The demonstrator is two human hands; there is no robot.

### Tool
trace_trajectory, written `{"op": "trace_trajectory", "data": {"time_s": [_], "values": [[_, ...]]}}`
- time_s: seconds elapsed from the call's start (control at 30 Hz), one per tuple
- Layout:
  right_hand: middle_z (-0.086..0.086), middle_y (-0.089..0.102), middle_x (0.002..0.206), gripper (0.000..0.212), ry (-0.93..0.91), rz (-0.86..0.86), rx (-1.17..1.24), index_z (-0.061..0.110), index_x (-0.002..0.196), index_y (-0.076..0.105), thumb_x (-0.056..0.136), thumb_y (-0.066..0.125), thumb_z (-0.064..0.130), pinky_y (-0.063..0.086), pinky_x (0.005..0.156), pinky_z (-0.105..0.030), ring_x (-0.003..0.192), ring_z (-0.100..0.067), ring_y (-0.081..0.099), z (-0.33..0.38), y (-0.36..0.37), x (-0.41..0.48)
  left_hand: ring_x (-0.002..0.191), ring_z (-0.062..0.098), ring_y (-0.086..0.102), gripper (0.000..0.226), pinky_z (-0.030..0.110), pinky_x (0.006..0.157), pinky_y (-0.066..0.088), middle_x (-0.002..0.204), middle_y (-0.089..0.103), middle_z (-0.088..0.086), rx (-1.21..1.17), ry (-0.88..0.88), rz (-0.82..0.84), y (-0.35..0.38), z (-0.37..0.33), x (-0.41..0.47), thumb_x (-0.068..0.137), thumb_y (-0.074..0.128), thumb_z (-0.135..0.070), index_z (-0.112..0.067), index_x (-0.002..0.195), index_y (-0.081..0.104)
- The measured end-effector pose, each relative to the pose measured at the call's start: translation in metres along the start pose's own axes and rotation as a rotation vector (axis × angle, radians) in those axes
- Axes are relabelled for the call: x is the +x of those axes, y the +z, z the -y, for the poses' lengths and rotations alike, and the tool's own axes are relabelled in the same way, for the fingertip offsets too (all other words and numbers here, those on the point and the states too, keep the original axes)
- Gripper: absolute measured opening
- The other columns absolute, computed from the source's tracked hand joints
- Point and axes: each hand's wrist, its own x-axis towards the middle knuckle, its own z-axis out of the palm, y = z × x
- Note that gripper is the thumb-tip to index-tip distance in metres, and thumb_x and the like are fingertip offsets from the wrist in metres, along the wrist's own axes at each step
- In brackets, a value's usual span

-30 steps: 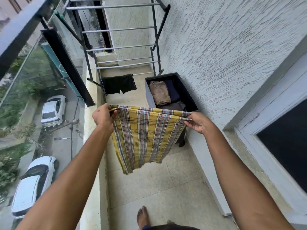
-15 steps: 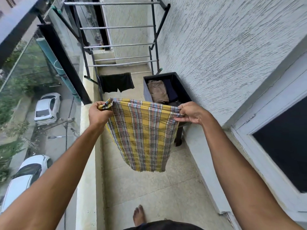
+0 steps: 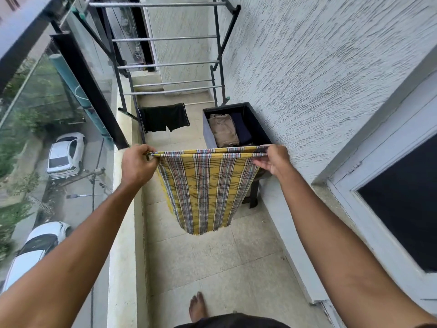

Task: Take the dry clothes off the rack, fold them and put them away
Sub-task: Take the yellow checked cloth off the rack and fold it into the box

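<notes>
A yellow checked cloth [image 3: 205, 192] hangs doubled in front of me, its top edge pulled taut. My left hand [image 3: 137, 164] grips its left corner and my right hand [image 3: 274, 160] pinches its right corner. Beyond it stands the metal drying rack [image 3: 165, 65], with a black garment [image 3: 164, 117] draped over its lowest bar. To the right of the rack a dark box [image 3: 259, 124] against the wall holds a folded tan garment [image 3: 223, 130] and a folded navy one [image 3: 241, 127].
The narrow tiled balcony floor [image 3: 212, 263] runs between a low parapet with glass railing [image 3: 123, 233] on the left and a rough plaster wall [image 3: 307, 67] on the right. A window frame [image 3: 378, 209] juts out at right. My bare foot [image 3: 197, 306] shows below.
The cloth's top edge has been pulled straight and level between my hands. Its hanging part now falls as a narrower, longer fold.
</notes>
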Motion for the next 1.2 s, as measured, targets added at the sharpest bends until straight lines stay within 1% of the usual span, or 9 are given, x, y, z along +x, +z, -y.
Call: {"op": "trace_trajectory", "data": {"time_s": [0.13, 0.27, 0.4, 0.57, 0.73, 0.87, 0.97, 1.1, 1.2], "values": [[-0.017, 0.069, 0.09, 0.03, -0.01, 0.169, 0.295, 0.0, 0.103, 0.068, 0.095, 0.04, -0.007, 0.058, 0.059, -0.025, 0.08, -0.024, 0.069, -0.004, -0.001, -0.002, 0.095, 0.011, 0.06, 0.016, 0.02, 0.077, 0.047, 0.102, 0.061, 0.002, -0.171, 0.004, 0.11, -0.01, 0.008, 0.001, 0.081, 0.075, -0.004, -0.016, 0.078, 0.065], [-0.018, 0.07, 0.104, 0.049, -0.152, 0.455, 0.158, 0.004, 0.115, 0.067, 0.081, 0.049, -0.026, 0.059, 0.088, -0.036, 0.097, -0.025, 0.069, -0.019, -0.018, 0.004, 0.057, -0.007, 0.06, 0.026, 0.01, 0.052, 0.045, 0.061, 0.064, -0.011, -0.379, -0.151, 0.205, -0.019, 0.011, 0.0, 0.096, 0.061, -0.011, -0.016, 0.076, 0.046], [-0.008, 0.077, 0.096, 0.036, -0.408, 0.323, -0.304, 0.015, 0.102, 0.075, 0.076, 0.078, -0.01, 0.058, 0.088, -0.043, 0.091, -0.02, 0.072, -0.028, -0.025, 0.011, 0.059, -0.004, 0.06, 0.023, 0.012, 0.051, 0.047, 0.062, 0.065, -0.016, -0.46, -0.164, 0.259, -0.023, 0.014, -0.005, 0.098, 0.059, -0.014, -0.018, 0.079, 0.047], [0.0, 0.074, 0.089, 0.01, -0.572, 0.173, -0.527, 0.027, 0.083, 0.072, 0.082, 0.082, 0.023, 0.057, 0.076, -0.035, 0.086, -0.019, 0.072, -0.039, -0.024, 0.012, 0.079, 0.022, 0.056, 0.02, 0.042, 0.072, 0.047, 0.081, 0.059, 0.005, -0.563, -0.19, 0.275, -0.028, 0.027, -0.012, 0.098, 0.06, -0.026, -0.014, 0.084, 0.052], [0.0, 0.077, 0.085, 0.005, -0.274, 0.519, -0.232, 0.014, 0.091, 0.076, 0.086, 0.074, 0.014, 0.06, 0.073, -0.033, 0.075, -0.012, 0.072, -0.039, -0.031, -0.009, 0.071, 0.014, 0.061, 0.02, 0.029, 0.064, 0.054, 0.075, 0.064, -0.002, -0.674, -0.262, 0.39, -0.05, 0.028, -0.027, 0.091, 0.066, -0.025, -0.01, 0.088, 0.054], [-0.013, 0.075, 0.09, 0.037, -0.04, 0.995, -0.303, 0.004, 0.092, 0.078, 0.066, 0.091, 0.027, 0.059, 0.072, -0.029, 0.077, -0.02, 0.072, 0.02, -0.024, -0.023, 0.068, 0.014, 0.066, 0.035, 0.026, 0.062, 0.06, 0.08, 0.065, 0.004, -0.958, -0.376, 0.69, -0.1, 0.01, 0.005, 0.071, 0.087, -0.031, -0.014, 0.087, 0.061], [-0.012, 0.076, 0.096, 0.054, -0.093, 0.963, 0.041, 0.009, 0.101, 0.078, 0.061, 0.091, 0.043, 0.06, 0.076, -0.033, 0.085, -0.022, 0.073, 0.098, 0.021, -0.027, 0.068, 0.011, 0.07, 0.021, 0.027, 0.065, 0.061, 0.077, 0.072, 0.0, -1.155, -0.413, 0.496, -0.125, -0.027, 0.068, 0.094, 0.062, -0.033, -0.015, 0.085, 0.071], [-0.018, 0.07, 0.121, 0.079, 0.05, 0.864, 0.126, 0.013, 0.116, 0.074, 0.082, 0.048, 0.079, 0.056, 0.09, -0.048, 0.114, -0.036, 0.064, 0.08, 0.056, -0.002, 0.098, 0.027, 0.071, 0.064, 0.045, 0.083, 0.058, 0.109, 0.074, 0.011, -1.341, -0.57, 0.302, -0.093, -0.004, 0.065, 0.093, 0.041, -0.067, -0.017, 0.1, 0.08], [-0.012, 0.074, 0.104, 0.079, 0.268, 0.862, -0.217, 0.009, 0.111, 0.073, 0.058, 0.086, 0.066, 0.053, 0.098, -0.048, 0.096, -0.027, 0.071, -0.034, 0.034, 0.004, 0.116, 0.04, 0.062, 0.087, 0.062, 0.101, 0.045, 0.128, 0.062, 0.025, -1.231, -0.862, 0.612, -0.05, 0.066, -0.012, 0.071, 0.067, -0.076, -0.007, 0.124, 0.068]]}}
